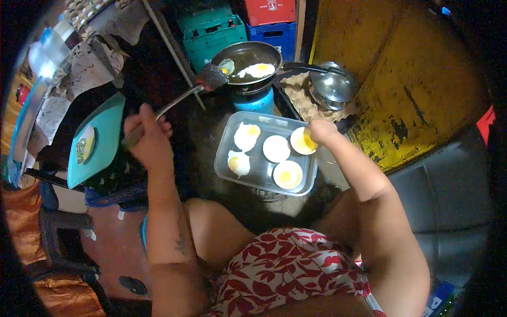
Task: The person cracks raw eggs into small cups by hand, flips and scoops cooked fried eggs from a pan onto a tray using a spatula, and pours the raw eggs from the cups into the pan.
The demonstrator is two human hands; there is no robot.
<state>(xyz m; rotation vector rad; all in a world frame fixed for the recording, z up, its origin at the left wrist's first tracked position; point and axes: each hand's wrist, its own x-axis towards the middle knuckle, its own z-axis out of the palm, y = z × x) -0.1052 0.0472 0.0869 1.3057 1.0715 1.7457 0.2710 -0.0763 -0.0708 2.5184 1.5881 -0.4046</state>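
My left hand (150, 137) is closed round the handle of a turner (212, 77), whose blade is at the near left rim of a frying pan (240, 50). In the pan are a fried egg (260, 70) and a smaller egg piece (227, 66) beside the blade. My right hand (323, 131) pinches the rim of a small white bowl (302, 142) with yolk in it, over the right corner of a clear plastic tray (248, 186). That tray also holds two fried eggs (246, 137), a white bowl (276, 149) and another bowl with yolk (288, 175).
The pan stands on a burner over a blue canister (256, 101). Right of it, a lidded pot (332, 87) sits on brown paper. Crates (214, 39) are stacked behind. At left is a turquoise tray (105, 140) with a small dish. A yellow panel (391, 79) rises at right.
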